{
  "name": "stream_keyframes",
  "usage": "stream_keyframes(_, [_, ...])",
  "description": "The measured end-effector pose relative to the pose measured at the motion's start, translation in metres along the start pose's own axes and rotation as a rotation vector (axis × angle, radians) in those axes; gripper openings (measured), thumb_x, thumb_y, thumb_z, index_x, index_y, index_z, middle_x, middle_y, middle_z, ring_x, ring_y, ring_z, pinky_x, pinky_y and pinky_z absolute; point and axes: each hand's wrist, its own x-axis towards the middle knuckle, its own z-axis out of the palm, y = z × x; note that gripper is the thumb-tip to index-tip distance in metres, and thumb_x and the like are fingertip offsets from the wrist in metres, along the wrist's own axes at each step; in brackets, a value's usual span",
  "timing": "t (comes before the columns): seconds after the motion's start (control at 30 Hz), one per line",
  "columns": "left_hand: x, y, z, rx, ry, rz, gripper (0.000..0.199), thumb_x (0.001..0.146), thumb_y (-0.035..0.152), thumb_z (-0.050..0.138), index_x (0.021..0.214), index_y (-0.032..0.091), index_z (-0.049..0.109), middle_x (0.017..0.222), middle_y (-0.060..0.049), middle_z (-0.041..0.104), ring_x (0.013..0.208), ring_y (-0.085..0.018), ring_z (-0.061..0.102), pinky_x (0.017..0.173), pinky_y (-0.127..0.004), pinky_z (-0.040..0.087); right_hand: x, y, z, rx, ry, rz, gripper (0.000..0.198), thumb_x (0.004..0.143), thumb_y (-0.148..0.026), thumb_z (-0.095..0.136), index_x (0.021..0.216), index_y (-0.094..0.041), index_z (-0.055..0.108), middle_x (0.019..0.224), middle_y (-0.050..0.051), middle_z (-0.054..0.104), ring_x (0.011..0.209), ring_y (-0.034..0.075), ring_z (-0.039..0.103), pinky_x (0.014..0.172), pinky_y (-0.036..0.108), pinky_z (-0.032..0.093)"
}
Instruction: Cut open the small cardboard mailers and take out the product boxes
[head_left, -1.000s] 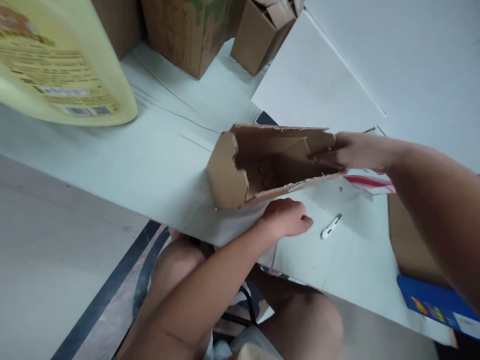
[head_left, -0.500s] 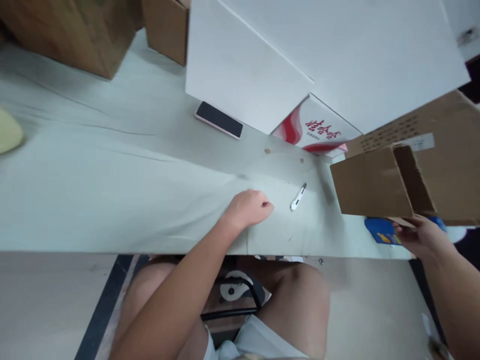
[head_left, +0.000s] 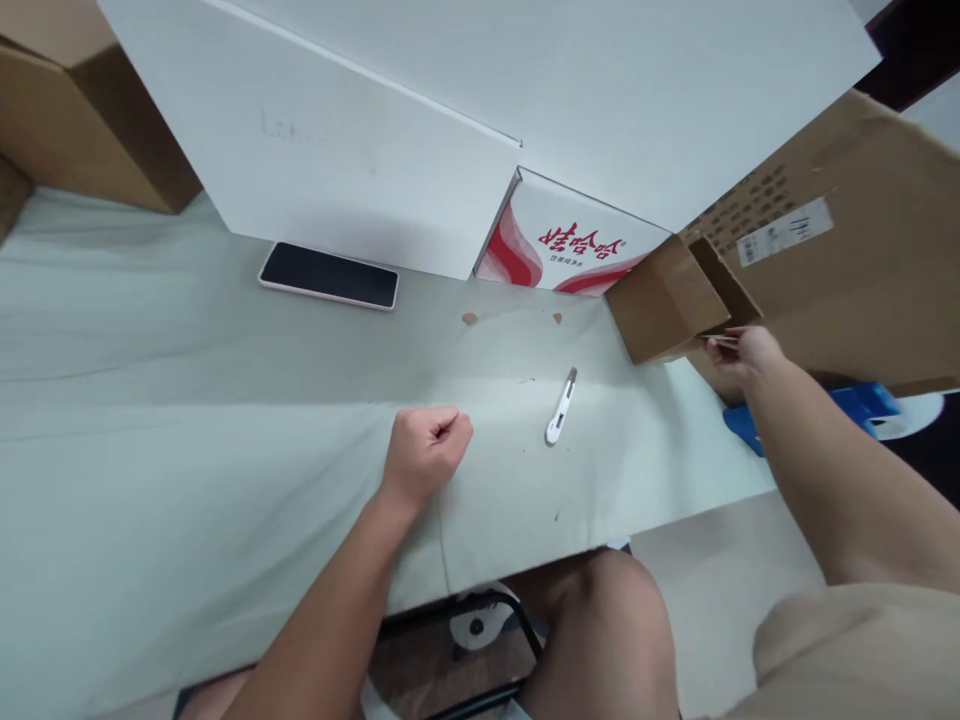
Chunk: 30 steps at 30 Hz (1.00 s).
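Note:
My left hand [head_left: 427, 450] rests on the cloth-covered table [head_left: 300, 500] as a loose fist, with nothing showing in it. To its right lies a white utility knife [head_left: 561, 408], touched by neither hand. Out at the right, my right hand [head_left: 742, 352] pinches the lower edge of a small brown cardboard box [head_left: 664, 300]. The box is tilted, its open end facing right. Behind it leans a large brown cardboard sheet or box side [head_left: 847, 240] with a white label.
A black-screened phone [head_left: 328, 276] lies by a big white panel [head_left: 337, 150]. Beside that stands a white-and-red printed box [head_left: 570, 240]. Two small brown scraps [head_left: 469, 319] are on the cloth. A blue packet [head_left: 862, 402] sits at the right edge, another carton [head_left: 97, 120] at far left.
My right hand has carried the cardboard box away from me, toward the printed box and off the blue packet. The view has turned, and my left hand remains a fist on the table.

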Motion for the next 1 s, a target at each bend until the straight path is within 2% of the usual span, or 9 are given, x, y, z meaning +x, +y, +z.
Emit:
stream_keyframes(0.07, [0.003, -0.001, -0.002, 0.004, 0.015, -0.014, 0.038, 0.079, 0.035, 0.041, 0.053, 0.023, 0.016, 0.053, 0.003, 0.015, 0.049, -0.009, 0.019, 0.050, -0.028, 0.015, 0.003, -0.010, 0.009, 0.055, -0.036, 0.027, 0.046, 0.107, -0.046, 0.036, 0.133, -0.016, 0.059, 0.139, 0.017, 0.059, 0.124, 0.024, 0.063, 0.098, 0.042, 0.057])
stream_keyframes(0.17, [0.006, -0.002, -0.006, 0.004, 0.026, -0.036, 0.039, 0.080, 0.035, 0.041, 0.054, 0.022, 0.015, 0.053, 0.003, 0.015, 0.049, -0.008, 0.018, 0.050, -0.028, 0.015, -0.006, -0.016, 0.025, 0.083, -0.268, 0.016, 0.079, 0.103, -0.051, -0.005, 0.127, -0.015, 0.062, 0.141, 0.025, 0.057, 0.133, 0.025, 0.060, 0.095, 0.039, 0.057])
stream_keyframes(0.27, [0.006, -0.002, -0.009, -0.005, 0.042, -0.041, 0.039, 0.080, 0.035, 0.042, 0.054, 0.022, 0.015, 0.053, 0.003, 0.015, 0.049, -0.009, 0.018, 0.051, -0.029, 0.015, -0.024, -0.013, 0.051, -0.058, -0.558, -0.008, 0.061, 0.098, -0.062, 0.028, 0.117, -0.021, 0.068, 0.137, 0.020, 0.064, 0.130, 0.028, 0.064, 0.096, 0.043, 0.058])
stream_keyframes(0.37, [0.004, -0.001, -0.012, -0.021, 0.062, -0.032, 0.039, 0.079, 0.035, 0.043, 0.054, 0.022, 0.016, 0.053, 0.003, 0.015, 0.049, -0.009, 0.018, 0.051, -0.029, 0.015, -0.049, -0.015, 0.079, -0.272, -0.710, -0.063, 0.047, 0.079, -0.056, 0.070, 0.116, -0.027, 0.073, 0.140, 0.013, 0.067, 0.131, 0.032, 0.063, 0.109, 0.051, 0.052])
stream_keyframes(0.47, [-0.003, 0.004, -0.016, -0.054, 0.066, -0.019, 0.039, 0.079, 0.036, 0.042, 0.053, 0.023, 0.016, 0.053, 0.003, 0.015, 0.049, -0.009, 0.019, 0.052, -0.030, 0.015, -0.081, -0.033, 0.099, -0.475, -0.813, -0.249, 0.055, 0.078, -0.059, 0.070, 0.125, -0.030, 0.072, 0.147, 0.008, 0.064, 0.138, 0.035, 0.058, 0.121, 0.058, 0.041])
stream_keyframes(0.6, [-0.016, 0.012, -0.029, -0.125, 0.085, -0.007, 0.038, 0.077, 0.036, 0.041, 0.052, 0.023, 0.016, 0.053, 0.003, 0.014, 0.051, -0.009, 0.019, 0.053, -0.030, 0.016, -0.135, -0.075, 0.117, -0.697, -0.928, -0.527, 0.062, 0.086, -0.058, 0.059, 0.141, -0.029, 0.063, 0.148, 0.007, 0.063, 0.135, 0.035, 0.061, 0.118, 0.055, 0.047])
stream_keyframes(0.77, [-0.032, 0.019, -0.057, -0.271, 0.166, -0.046, 0.037, 0.076, 0.035, 0.043, 0.052, 0.022, 0.018, 0.054, 0.003, 0.017, 0.053, -0.009, 0.021, 0.053, -0.030, 0.017, -0.205, -0.141, 0.174, -0.810, -0.874, -0.847, 0.066, 0.091, -0.052, 0.051, 0.150, -0.021, 0.053, 0.151, 0.013, 0.058, 0.140, 0.036, 0.056, 0.117, 0.054, 0.047])
stream_keyframes(0.9, [-0.042, 0.018, -0.081, -0.392, 0.237, -0.097, 0.037, 0.077, 0.033, 0.046, 0.052, 0.021, 0.021, 0.053, 0.004, 0.020, 0.054, -0.009, 0.023, 0.054, -0.030, 0.018, -0.260, -0.214, 0.256, -0.751, -0.702, -1.201, 0.064, 0.092, -0.040, 0.051, 0.151, -0.014, 0.050, 0.154, 0.017, 0.052, 0.142, 0.035, 0.052, 0.122, 0.051, 0.042])
stream_keyframes(1.0, [-0.046, 0.014, -0.098, -0.443, 0.283, -0.180, 0.037, 0.076, 0.030, 0.048, 0.051, 0.021, 0.021, 0.054, 0.004, 0.018, 0.054, -0.009, 0.022, 0.053, -0.030, 0.017, -0.298, -0.285, 0.319, -0.658, -0.511, -1.302, 0.064, 0.093, -0.033, 0.053, 0.155, -0.016, 0.045, 0.157, 0.016, 0.047, 0.145, 0.036, 0.048, 0.122, 0.052, 0.041])
